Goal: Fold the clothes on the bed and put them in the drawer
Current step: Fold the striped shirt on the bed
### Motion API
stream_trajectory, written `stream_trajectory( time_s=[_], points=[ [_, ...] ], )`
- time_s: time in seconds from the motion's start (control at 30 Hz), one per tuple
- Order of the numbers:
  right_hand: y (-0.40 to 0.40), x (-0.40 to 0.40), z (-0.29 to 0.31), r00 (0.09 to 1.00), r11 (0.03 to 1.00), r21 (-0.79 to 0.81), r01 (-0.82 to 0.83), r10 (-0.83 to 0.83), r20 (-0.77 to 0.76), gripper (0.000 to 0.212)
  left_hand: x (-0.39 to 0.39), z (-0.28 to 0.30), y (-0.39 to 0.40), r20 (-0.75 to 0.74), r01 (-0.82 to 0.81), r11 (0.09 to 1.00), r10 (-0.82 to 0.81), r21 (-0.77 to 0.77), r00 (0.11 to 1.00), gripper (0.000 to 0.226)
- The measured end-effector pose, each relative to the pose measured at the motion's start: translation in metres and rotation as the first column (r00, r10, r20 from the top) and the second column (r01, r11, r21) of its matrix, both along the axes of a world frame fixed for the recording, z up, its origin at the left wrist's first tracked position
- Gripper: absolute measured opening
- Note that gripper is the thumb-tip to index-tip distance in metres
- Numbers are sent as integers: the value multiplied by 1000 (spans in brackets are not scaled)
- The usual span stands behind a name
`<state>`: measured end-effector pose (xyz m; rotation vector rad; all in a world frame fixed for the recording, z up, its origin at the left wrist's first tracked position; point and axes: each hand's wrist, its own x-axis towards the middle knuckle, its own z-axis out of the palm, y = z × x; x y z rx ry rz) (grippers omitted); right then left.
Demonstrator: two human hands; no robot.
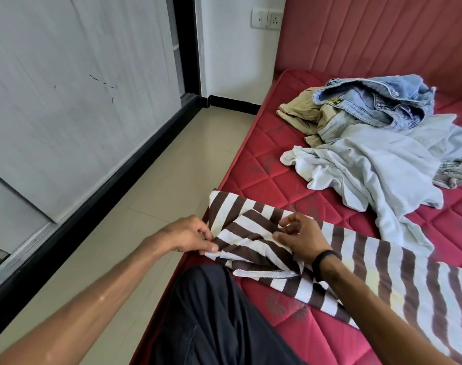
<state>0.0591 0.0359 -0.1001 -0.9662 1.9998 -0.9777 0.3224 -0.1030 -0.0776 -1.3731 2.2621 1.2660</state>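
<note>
A brown-and-white striped shirt [382, 275] lies flat along the near edge of the red mattress [266, 175]. One sleeve is folded in over its body. My left hand [190, 237] pinches the sleeve's edge at the mattress side. My right hand [301, 238], with a black band on the wrist, presses down on the folded sleeve with fingers bent. A heap of unfolded clothes lies farther back: blue jeans [377, 98], a tan garment [301, 111], a pale blue shirt [377, 164] and a small checked piece [454, 172]. No drawer shows.
My dark-trousered knee [211, 312] rests on the mattress corner. Beige floor tiles [156, 185] run along the bed's left side. A grey wardrobe door [74, 101] with a black base stands at left. A padded red headboard [382, 32] rises behind the heap.
</note>
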Motion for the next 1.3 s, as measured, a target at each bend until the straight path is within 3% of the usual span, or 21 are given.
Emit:
stream_trajectory(
  time_s=[0.07, 0.13, 0.2, 0.23, 0.33, 0.47, 0.57, 0.67, 0.77, 0.83, 0.9, 0.97, 1.03, 1.13, 1.2, 1.3],
  points=[
    [6, 7, -3, 993, 999, -18, 29, -31, -117, 30, -6, 3, 9, 71, -53, 994, 60, -93, 996, 29],
    [17, 18, -3, 940, 985, -165, -43, -16, -341, 39, -17, 3, 22, 35, -98, 885, 128, -455, 991, 37],
    [32, 26, -6, 759, 936, -159, -313, 147, -634, 48, -32, 3, 38, -163, -112, 672, -13, -732, 987, 32],
    [45, 24, -11, 659, 915, -51, -401, 250, -709, 53, -46, 4, 49, -248, -101, 652, -137, -751, 959, 32],
    [80, 3, -27, 550, 874, 263, -408, 465, -694, 67, -91, -2, 78, -231, 104, 736, -338, -668, 912, 61],
    [140, -42, -24, 525, 864, 358, -354, 500, -689, 64, -135, -37, 105, 220, 436, 787, -376, -437, 900, 84],
    [194, -77, -16, 526, 842, 445, -306, 539, -658, 64, -138, -46, 104, 330, 436, 798, -313, -417, 890, 95],
    [252, -124, -8, 640, 828, 513, -224, 523, -564, 63, -139, -34, 106, 418, 421, 829, -257, -368, 871, 102],
    [292, -174, -1, 716, 827, 560, -47, 419, -559, 73, -152, -19, 125, 439, 305, 892, -139, -333, 887, 104],
    [304, -201, 7, 797, 828, 555, 78, 282, -533, 61, -174, -13, 149, 380, 275, 869, -111, -411, 918, 101],
    [312, -220, 12, 821, 810, 545, 215, 152, -550, 38, -202, -14, 181, 305, 377, 757, -243, -534, 921, 94],
    [324, -230, 11, 798, 771, 519, 369, 23, -602, 38, -232, -20, 219, 219, 494, 656, -458, -571, 861, 85],
    [335, -234, 5, 775, 701, 490, 518, -144, -615, 52, -259, -25, 255, 128, 576, 593, -626, -562, 769, 79],
    [342, -239, 1, 768, 589, 529, 611, -279, -576, 87, -297, -37, 304, 97, 654, 524, -736, -545, 670, 78],
    [338, -244, 8, 784, 609, 502, 614, -391, -483, 92, -315, -48, 330, 99, 672, 527, -744, -521, 661, 78],
    [330, -248, 14, 798, 698, 400, 594, -574, -183, 59, -325, -65, 348, 121, 663, 516, -733, -542, 669, 71]
  ],
)
